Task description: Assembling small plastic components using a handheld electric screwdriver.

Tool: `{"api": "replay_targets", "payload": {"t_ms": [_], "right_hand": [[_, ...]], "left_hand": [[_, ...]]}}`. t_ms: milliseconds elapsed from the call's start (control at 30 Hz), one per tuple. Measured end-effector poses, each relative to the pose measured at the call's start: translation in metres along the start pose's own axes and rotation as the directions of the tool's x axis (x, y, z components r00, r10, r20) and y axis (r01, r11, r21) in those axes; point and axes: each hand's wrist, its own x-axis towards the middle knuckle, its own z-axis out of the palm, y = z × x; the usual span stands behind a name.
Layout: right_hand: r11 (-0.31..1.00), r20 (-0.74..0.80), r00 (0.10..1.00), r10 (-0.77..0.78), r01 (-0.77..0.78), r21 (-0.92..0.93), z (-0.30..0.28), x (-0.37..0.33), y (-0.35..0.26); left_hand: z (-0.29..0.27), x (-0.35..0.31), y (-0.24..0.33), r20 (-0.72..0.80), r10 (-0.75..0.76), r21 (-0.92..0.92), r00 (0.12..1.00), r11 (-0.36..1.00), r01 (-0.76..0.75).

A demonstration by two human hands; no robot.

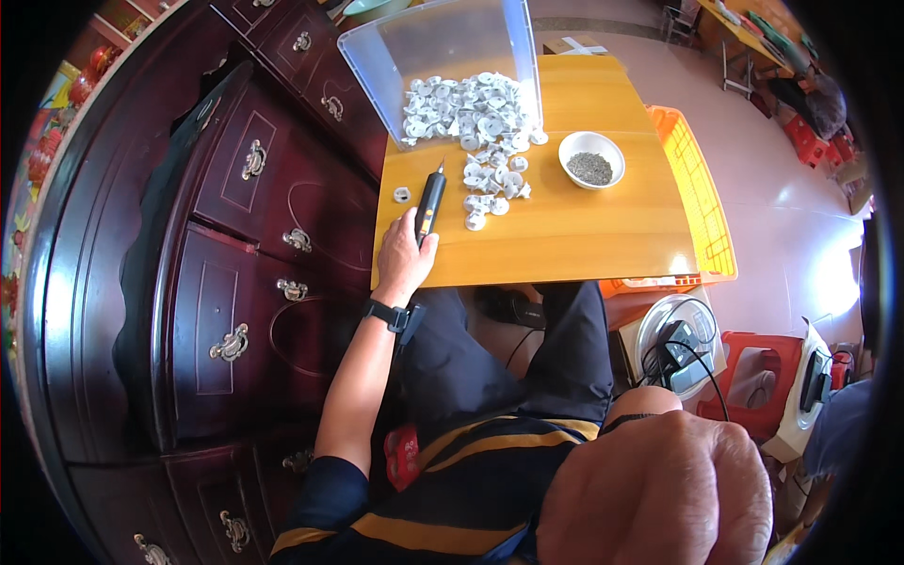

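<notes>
The person's left hand (405,252), left of centre in the frame, is closed around a black, pen-shaped powered screwdriver with a slim metal bit (431,202); the tool lies over the near left part of the yellow wooden bench (584,240), its bit directed toward the top of the frame. The right hand (669,490) looms large at the lower right, back toward the camera, well apart from the bench; its fingertips are hidden, so whether it holds anything cannot be determined. A single small white plastic piece (402,195) lies just left of the screwdriver. At the top centre, a translucent plastic bin (443,47) is tipped on its side, with a heap of small white plastic parts (471,105) in it and spread out onto the bench. To the right of these stands a round white bowl (591,143) containing small grey metallic pieces (590,169). An orange plastic crate (692,169) is beside the bench's right edge; a dark red wooden cabinet (212,301) fills the left.
</notes>
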Motion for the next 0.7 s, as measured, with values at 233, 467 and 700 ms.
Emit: {"api": "replay_targets", "payload": {"t_ms": [233, 467, 700], "right_hand": [[0.978, -0.022, 0.992, 0.126, -0.120, 0.173, 0.003, 0.005, -0.003], [0.821, 0.219, 0.974, 0.057, 0.079, -0.566, -0.021, 0.024, -0.073], [0.638, 0.214, 0.976, -0.035, 0.187, -0.747, -0.072, -0.075, -0.227]], "left_hand": [[-0.003, 0.005, -0.003, 0.047, -0.065, 0.019, 0.997, 0.998, 0.064], [0.012, 0.014, 0.016, 0.070, 0.002, -0.049, 0.998, 0.999, 0.002], [-0.004, 0.002, -0.005, 0.091, -0.090, -0.052, 0.992, 0.994, 0.095]]}}
